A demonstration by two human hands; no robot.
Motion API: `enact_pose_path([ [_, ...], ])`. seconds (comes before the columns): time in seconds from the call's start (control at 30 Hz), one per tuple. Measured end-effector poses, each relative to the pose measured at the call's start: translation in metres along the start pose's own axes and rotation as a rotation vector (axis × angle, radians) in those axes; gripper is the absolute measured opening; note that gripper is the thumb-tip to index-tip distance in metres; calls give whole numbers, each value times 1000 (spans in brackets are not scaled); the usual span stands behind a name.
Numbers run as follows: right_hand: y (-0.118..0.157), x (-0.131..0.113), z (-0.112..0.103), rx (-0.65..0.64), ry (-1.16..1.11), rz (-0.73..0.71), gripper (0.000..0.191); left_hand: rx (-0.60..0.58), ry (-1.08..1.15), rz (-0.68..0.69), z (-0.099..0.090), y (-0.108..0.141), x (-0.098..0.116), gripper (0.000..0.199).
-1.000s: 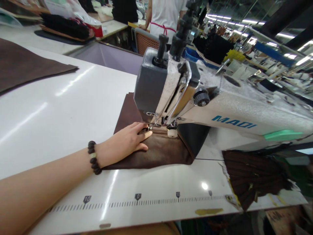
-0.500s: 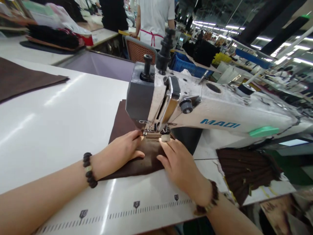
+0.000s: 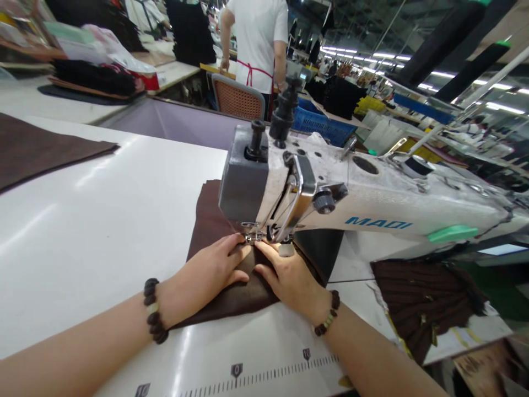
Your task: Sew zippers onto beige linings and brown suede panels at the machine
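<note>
A piece of dark brown fabric or leather (image 3: 243,295) lies under the needle area of a white sewing machine (image 3: 372,198). My left hand (image 3: 206,275) rests on its left part, fingers stretched toward the presser foot (image 3: 253,238) and thumb apart. On the right part, my right hand (image 3: 289,275) lies with its fingertips close by the presser foot and its thumb spread toward the left hand. Both palms face down and the fingers press the piece flat. The fingertips nearest the needle are partly hard to make out. Each wrist wears a beaded bracelet.
Another brown piece (image 3: 49,149) lies at the far left of the white table (image 3: 103,231). To the right are stacked brown pieces with zips (image 3: 421,303). Behind the machine stand a woven-back chair (image 3: 237,98), a blue crate (image 3: 320,121) and a person in white (image 3: 258,44).
My right hand has shifted left, its fingertips now nearer the presser foot and my left hand. The view has tilted slightly, so the machine appears lower. The person behind has changed arm position.
</note>
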State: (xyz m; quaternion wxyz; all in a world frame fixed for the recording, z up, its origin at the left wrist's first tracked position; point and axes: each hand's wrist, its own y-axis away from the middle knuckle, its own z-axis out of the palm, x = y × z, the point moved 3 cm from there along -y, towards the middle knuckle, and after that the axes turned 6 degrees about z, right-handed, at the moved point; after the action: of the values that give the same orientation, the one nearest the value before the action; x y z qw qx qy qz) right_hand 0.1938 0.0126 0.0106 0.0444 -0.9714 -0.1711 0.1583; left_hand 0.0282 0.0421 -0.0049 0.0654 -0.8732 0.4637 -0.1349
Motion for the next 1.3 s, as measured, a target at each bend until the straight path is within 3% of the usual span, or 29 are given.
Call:
enact_pose_path([
  [0.3, 0, -1, -1, 52, 73, -37, 37, -84, -59, -14, 3, -1, 2, 39],
  [0.63, -2, -1, 1, 75, 60, -37, 25, -58, -93, 44, -5, -5, 7, 44],
  [1.0, -6, 1, 6, 65, 174, -23, 26, -50, -113, 55, -5, -10, 3, 23],
  [1.3, -8, 5, 10, 103, 128, -14, 24, -40, -46, 20, 1, -7, -6, 29],
])
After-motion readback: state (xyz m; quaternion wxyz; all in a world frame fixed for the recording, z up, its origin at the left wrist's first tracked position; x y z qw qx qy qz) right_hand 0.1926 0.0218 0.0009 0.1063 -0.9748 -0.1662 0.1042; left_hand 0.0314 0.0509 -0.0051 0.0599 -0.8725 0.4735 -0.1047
